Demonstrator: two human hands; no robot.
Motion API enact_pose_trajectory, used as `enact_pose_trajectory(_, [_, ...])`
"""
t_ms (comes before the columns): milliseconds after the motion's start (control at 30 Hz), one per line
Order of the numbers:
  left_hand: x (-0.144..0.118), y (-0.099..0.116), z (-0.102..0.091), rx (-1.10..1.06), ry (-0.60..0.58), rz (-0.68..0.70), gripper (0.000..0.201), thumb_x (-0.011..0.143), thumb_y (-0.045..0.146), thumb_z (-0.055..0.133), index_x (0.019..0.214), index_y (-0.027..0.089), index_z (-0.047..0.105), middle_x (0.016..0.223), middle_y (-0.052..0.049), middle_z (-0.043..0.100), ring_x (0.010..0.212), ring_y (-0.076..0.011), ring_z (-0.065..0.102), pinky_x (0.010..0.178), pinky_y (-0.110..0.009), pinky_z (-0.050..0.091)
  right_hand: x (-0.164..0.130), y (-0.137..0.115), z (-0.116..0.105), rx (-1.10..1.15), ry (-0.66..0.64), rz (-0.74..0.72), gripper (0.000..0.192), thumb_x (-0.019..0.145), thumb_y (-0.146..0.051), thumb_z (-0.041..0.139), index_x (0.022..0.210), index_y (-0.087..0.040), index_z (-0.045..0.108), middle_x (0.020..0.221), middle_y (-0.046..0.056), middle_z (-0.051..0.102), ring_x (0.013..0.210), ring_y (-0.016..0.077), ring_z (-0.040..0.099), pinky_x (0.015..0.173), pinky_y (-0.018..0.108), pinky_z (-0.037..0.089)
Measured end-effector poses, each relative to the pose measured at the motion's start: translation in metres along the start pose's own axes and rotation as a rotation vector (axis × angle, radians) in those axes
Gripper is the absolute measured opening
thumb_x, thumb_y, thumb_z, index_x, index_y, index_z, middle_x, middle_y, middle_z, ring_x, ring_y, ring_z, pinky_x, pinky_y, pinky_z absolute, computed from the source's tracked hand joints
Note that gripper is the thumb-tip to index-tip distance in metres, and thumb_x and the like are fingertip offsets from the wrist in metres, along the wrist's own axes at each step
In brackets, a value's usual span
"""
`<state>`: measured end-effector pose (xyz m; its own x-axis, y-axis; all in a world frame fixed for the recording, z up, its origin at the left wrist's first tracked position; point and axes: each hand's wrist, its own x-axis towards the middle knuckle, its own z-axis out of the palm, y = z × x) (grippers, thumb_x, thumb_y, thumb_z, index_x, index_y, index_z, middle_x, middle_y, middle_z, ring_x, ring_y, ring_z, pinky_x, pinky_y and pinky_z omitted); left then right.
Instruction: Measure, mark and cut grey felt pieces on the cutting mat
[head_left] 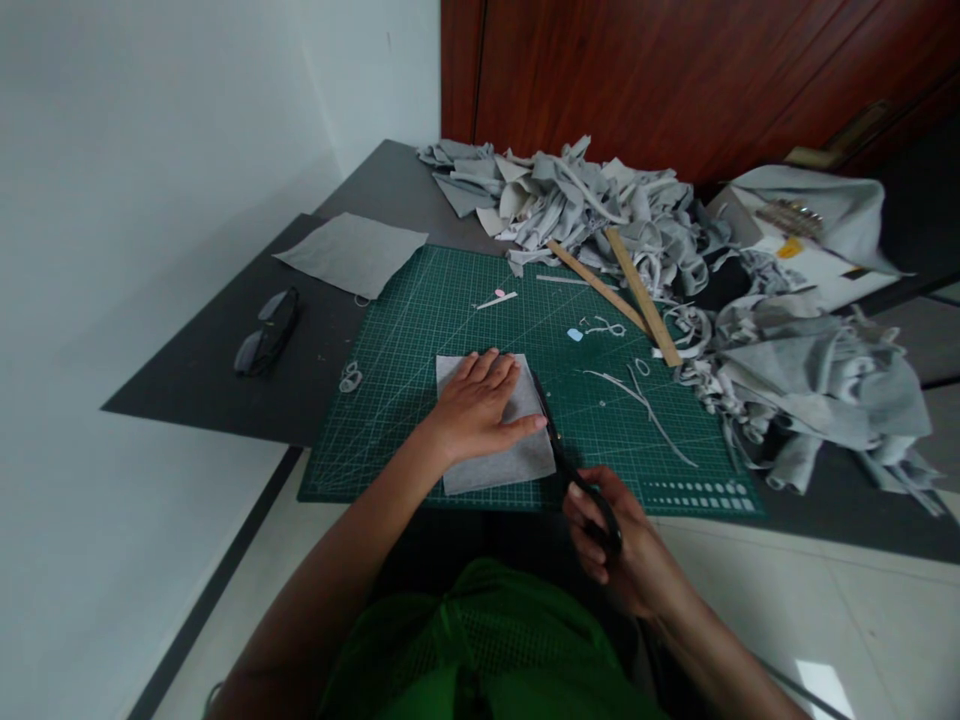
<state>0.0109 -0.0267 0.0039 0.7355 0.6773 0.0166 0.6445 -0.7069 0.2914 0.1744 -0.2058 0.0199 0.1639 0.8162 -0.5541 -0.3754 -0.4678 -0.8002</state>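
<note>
A grey piece of fabric [491,472], roughly rectangular, lies flat on the green cutting mat [405,400] near its front edge. My left hand [484,405] rests palm down on the fabric with fingers stretched out, the thumb reaching its right side. Black-handled scissors [611,525] are gripped in my right hand [611,535] at the mat's front edge. Their dark blades run forward along the fabric's right edge, beside my left thumb. Whether the blades are parted is hard to see.
Two wooden rulers [645,300] lie crossed at the mat's back right. Heaps of grey fabric scraps [600,200] spread behind and to the right, near a white box [810,250]. Thin offcuts [637,395] dot the mat. On the left are glasses [268,330] and a larger fabric sheet [352,253].
</note>
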Motion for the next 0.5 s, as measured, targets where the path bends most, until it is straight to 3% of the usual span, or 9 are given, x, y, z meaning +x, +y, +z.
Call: enact_pose_trajectory(500, [0.0001, -0.0018, 0.0039, -0.01, 0.019, 0.006, 0.095, 0.098, 0.082, 0.026, 0.163, 0.013, 0.035, 0.173, -0.013, 0.032, 0.164, -0.0324, 0.017, 0.133, -0.048, 0.009, -0.0022, 0.0037, 0.0057, -0.066, 0.01, -0.028, 0.066, 0.069, -0.065, 0.09, 0.102, -0.027, 0.048, 0.065, -0.012, 0.049, 0.038, 0.0029, 0.035, 0.032, 0.014, 0.028])
